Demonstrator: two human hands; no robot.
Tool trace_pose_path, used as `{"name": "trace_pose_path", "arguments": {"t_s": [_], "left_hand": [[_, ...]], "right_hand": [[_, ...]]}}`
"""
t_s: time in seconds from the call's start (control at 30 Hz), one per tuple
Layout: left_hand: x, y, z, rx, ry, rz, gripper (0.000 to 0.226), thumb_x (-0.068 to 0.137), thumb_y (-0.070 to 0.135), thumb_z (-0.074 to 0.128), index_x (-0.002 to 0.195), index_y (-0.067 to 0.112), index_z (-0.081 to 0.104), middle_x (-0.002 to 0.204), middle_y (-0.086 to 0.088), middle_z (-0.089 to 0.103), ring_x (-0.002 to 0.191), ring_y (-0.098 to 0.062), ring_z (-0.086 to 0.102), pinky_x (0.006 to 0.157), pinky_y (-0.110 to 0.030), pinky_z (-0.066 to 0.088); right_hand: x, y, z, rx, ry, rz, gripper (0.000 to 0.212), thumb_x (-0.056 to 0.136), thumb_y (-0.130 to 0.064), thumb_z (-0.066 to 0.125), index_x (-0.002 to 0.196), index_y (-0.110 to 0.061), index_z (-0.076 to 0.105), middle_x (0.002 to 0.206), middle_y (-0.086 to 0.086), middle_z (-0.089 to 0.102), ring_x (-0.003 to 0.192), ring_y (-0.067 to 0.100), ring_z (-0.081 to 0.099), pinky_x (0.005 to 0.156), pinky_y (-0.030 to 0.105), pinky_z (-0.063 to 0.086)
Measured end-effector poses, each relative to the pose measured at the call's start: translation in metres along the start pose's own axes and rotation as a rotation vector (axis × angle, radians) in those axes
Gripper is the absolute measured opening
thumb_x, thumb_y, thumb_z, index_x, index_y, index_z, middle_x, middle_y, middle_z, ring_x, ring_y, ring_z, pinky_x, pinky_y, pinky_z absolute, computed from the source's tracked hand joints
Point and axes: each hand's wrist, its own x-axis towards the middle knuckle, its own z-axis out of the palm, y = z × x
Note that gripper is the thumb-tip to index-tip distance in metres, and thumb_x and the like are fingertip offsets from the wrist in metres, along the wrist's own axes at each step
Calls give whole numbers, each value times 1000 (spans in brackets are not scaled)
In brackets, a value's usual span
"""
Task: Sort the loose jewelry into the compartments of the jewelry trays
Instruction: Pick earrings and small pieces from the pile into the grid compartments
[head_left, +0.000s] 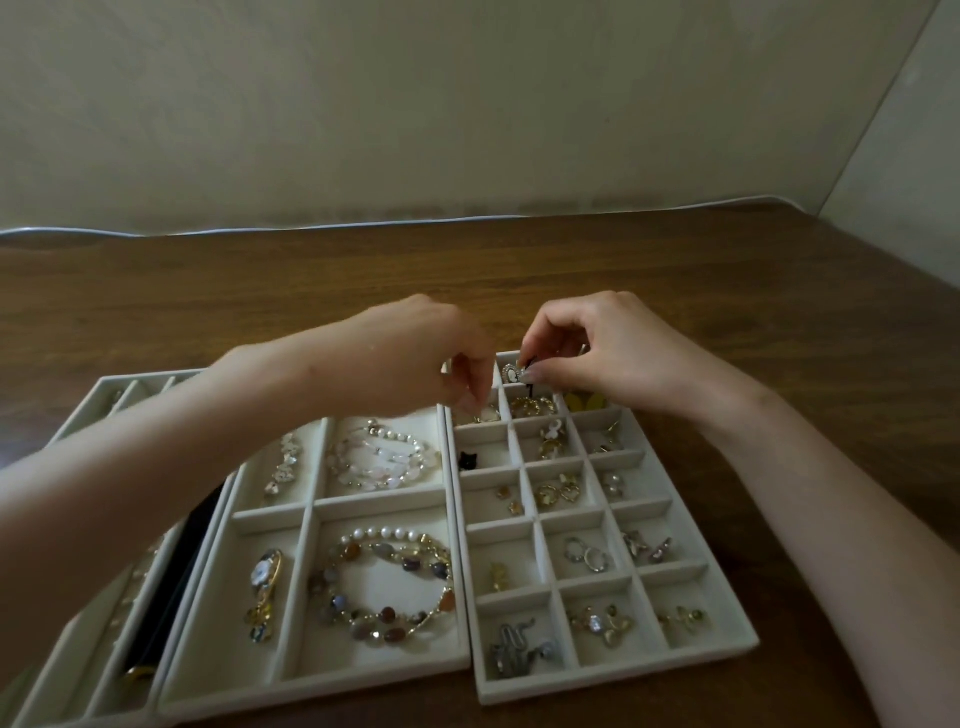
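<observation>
Head cam: both hands over far end of grid tray, the rightmost one, 3 cols of small compartments. R hand: thumb + forefinger clamped on oval silver-rimmed piece, held over far row, middle col; thin black bit shows just below it. L hand: fingers curled down, tips at gold-white piece in left col near far end. Motion blur, so can't tell if it grips or only touches.

Most grid compartments hold small pcs, e.g. black cat charm, silver hoops, silver cactus brooch. Mid tray sits against grid tray's left side; 4 big compartments w/ stone-and-pearl bracelet, pink bead bracelet, watch. Third tray far left, partly hidden by L forearm. All on wood table.
</observation>
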Motion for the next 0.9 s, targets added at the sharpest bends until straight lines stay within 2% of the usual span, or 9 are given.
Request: {"name": "trace_pose_path", "arguments": {"t_s": [0.13,0.27,0.33,0.4,0.47,0.7,0.9], "left_hand": [[-9,-2,-3,-65,63,-13,11,80,27,68,78,35,61,76,21,56,72,21,45,65,0,34],[-12,7,11,-5,-41,-20,10,79,36,68,82,35,59,83,19,55,74,7,48,62,-8,36],[-11,11,15,34,-68,-24,9,81,35,66,84,35,58,87,18,54,79,2,48,68,-11,39],[-9,15,15,78,-72,-38,8,82,35,65,86,34,58,90,17,55,85,-1,51,75,-20,47],[-7,19,15,130,-65,-43,7,83,35,63,87,33,58,92,15,56,88,-6,53,77,-26,50],[-5,20,18,177,1,-48,8,85,36,62,91,32,59,93,14,55,87,-7,54,70,-23,49],[-7,13,19,66,-5,-76,14,81,36,66,84,33,52,89,14,56,80,-4,51,69,-21,45]], "right_hand": [[-2,-2,-2,149,-38,7,10,82,-14,69,91,-18,68,85,-6,67,76,-1,64,62,11,50],[-3,-3,-3,217,-75,0,13,82,-6,67,91,-16,68,85,-2,69,75,6,67,63,14,51],[-2,-2,-3,229,-79,7,16,82,-4,67,91,-18,68,86,-2,69,76,6,67,64,15,51],[-2,-1,-3,226,-76,13,18,82,-3,66,91,-18,67,87,-1,68,76,6,67,64,16,52],[-2,-1,-3,230,-73,18,19,82,-2,66,91,-19,67,88,-1,68,76,6,67,64,17,52],[-4,-4,-6,327,-96,25,18,79,0,68,90,-14,67,83,0,69,71,6,67,59,14,49],[-2,-4,-4,312,-94,38,9,82,-5,67,86,-12,67,81,0,69,70,7,67,61,16,51]]}}
